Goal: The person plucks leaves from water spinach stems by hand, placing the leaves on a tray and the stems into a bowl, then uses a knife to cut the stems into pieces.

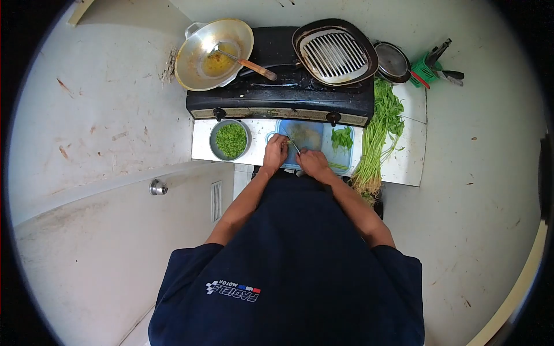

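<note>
My right hand (314,164) is wrapped round the handle of a knife (293,142), whose blade points forward and left over a blue cutting board (283,126). Beside the blade, my left hand (276,151) is closed, its fingers bent down at the board's left side; what they hold is too small to make out. A few green leaves (342,137) lie on the board's right part, with thin green stems (339,167) near its front edge. To the left stands a grey bowl (248,147) of finely chopped greens (231,139).
Behind the board is a black stove (271,95) with a wok (193,72) holding a wooden-handled spatula (258,68), and a grill pan (300,55). Long leafy stalks (378,135) with roots lie at right. A green basket (424,70) holds utensils near the wall.
</note>
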{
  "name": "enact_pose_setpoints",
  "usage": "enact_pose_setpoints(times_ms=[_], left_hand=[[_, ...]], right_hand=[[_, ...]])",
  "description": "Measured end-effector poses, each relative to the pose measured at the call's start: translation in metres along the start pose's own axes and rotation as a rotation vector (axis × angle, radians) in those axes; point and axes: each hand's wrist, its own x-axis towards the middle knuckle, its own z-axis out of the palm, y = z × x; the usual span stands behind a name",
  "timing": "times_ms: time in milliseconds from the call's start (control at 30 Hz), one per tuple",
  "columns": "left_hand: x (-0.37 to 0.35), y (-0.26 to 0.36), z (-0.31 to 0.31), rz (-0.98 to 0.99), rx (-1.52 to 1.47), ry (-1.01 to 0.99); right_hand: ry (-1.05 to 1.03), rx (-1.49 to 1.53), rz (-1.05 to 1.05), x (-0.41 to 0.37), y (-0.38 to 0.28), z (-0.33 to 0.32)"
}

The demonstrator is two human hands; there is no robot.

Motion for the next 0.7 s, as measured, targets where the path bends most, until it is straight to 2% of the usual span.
enact_pose_setpoints(times_ms=[333,700], left_hand=[[0.0,-0.002,0.003,0.017,0.019,0.029],[0.001,0.005,0.0,-0.048,0.019,0.061]], right_hand=[[0.006,-0.03,-0.003,0.006,-0.005,0.001],[-0.017,0.011,-0.047,-0.006,-0.003,-0.003]])
